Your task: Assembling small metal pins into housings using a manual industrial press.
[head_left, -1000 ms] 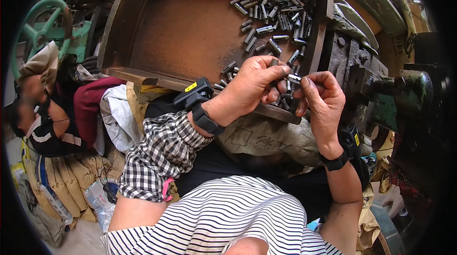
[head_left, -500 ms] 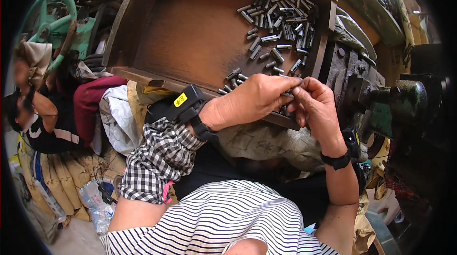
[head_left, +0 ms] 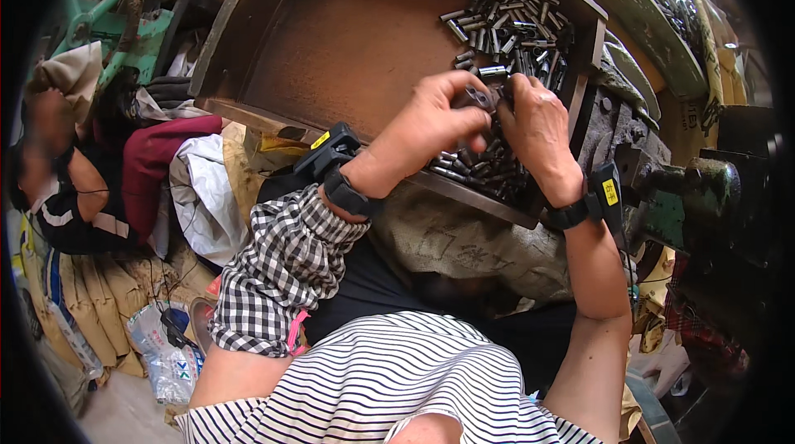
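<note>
A wooden tray (head_left: 348, 38) tilts across the bench space in front of me, its right side strewn with metal bits. A greasy machine (head_left: 704, 195) stands right of it, and a printed sack (head_left: 472, 245) hangs below its near edge. The person's left hand (head_left: 439, 117) pinches a dark metal piece (head_left: 478, 98) between thumb and fingers, over the tray. The right hand (head_left: 537, 125) curls beside it, fingers bent; whether it grips anything, I can't tell. Short metal tubes (head_left: 517, 34) lie heaped beyond both.

Small metal tubes (head_left: 493, 71) lie jumbled in a tray (head_left: 348, 46).
</note>
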Available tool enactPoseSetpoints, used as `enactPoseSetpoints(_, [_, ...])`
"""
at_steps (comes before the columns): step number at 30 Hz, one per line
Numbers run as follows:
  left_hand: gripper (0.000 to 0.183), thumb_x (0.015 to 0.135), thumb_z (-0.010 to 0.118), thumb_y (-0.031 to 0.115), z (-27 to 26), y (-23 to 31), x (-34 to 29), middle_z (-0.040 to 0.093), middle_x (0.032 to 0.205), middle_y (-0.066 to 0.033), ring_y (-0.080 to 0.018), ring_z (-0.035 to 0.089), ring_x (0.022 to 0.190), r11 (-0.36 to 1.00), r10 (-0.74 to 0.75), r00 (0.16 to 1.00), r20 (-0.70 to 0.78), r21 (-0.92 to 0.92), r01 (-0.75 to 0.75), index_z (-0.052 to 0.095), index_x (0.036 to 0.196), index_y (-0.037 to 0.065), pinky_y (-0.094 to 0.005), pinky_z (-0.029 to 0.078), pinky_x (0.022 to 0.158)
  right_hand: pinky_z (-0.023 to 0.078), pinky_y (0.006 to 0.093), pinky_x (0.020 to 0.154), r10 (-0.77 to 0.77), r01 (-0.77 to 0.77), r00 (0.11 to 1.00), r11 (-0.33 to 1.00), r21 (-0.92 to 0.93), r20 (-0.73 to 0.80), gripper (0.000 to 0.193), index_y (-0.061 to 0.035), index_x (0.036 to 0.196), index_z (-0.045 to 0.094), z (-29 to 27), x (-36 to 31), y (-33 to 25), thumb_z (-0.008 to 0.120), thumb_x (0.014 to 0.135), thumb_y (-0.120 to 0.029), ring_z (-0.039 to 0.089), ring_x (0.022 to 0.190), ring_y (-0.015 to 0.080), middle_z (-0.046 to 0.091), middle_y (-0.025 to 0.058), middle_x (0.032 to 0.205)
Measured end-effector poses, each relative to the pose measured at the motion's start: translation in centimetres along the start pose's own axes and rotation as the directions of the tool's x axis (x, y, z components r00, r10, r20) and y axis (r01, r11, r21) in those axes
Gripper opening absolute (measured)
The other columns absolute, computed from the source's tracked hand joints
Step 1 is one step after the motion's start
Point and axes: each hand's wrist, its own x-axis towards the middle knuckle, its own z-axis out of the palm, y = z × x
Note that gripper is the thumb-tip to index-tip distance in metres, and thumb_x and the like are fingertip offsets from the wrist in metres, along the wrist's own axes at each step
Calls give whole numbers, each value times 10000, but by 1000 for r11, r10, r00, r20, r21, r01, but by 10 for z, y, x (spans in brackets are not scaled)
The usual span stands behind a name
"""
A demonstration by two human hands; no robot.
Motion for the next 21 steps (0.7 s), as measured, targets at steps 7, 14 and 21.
enactPoseSetpoints(7, [181, 718, 658, 115, 2, -12, -8, 620, 781, -149, -348, 601, 806, 225, 118, 931, 346, 904, -364, 603, 872, 37, -446, 479, 690, 457, 340, 583, 229, -210, 973, 863, 461, 14, 185, 18, 819, 530, -47, -48, -15, 649, 714, -78, 589, 602, 260, 599, 138, 710])
enactPoseSetpoints(14, [171, 732, 662, 167, 0, -8, 4, 618, 761, -165, -348, 607, 775, 217, 19, 910, 415, 887, -409, 592, 801, 26, -445, 475, 668, 372, 230, 479, 377, -339, 920, 622, 706, 109, 164, 1, 830, 535, -52, -84, -10, 658, 729, -35, 438, 518, 48, 523, 19, 635])
enactPoseSetpoints(21, [210, 769, 651, 168, 5, -4, 2, 594, 753, -197, -371, 587, 754, 146, -46, 934, 354, 928, -344, 538, 783, -9, -434, 465, 657, 368, 169, 473, 300, -264, 946, 493, 829, 123, 236, -1, 1051, 584, -50, -85, -5, 623, 819, -6, 445, 528, 12, 548, -17, 696])
